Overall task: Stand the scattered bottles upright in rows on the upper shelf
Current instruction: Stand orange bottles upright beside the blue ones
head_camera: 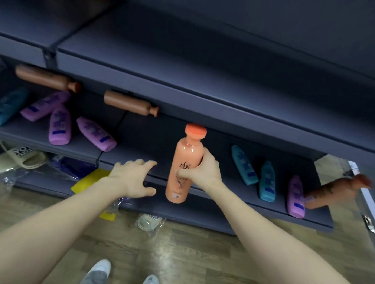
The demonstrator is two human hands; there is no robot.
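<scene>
Right hand [202,171] holds the orange bottle [186,161] upright, cap up, in front of the middle shelf [138,130].
Fingers and thumb wrap the bottle's body. Left hand [133,175] at the bottle's 9 o'clock, fingers spread, holding nothing, not touching it. Upper shelf [186,75] at 12 o'clock. Brown bottle [130,103] lies flat at 11 o'clock. Purple bottles [96,134] lie scattered at 9 o'clock, teal bottles [243,164] at 3 o'clock.

Left hand [133,178] spread, right hand [202,171] around bottle [187,150]
</scene>
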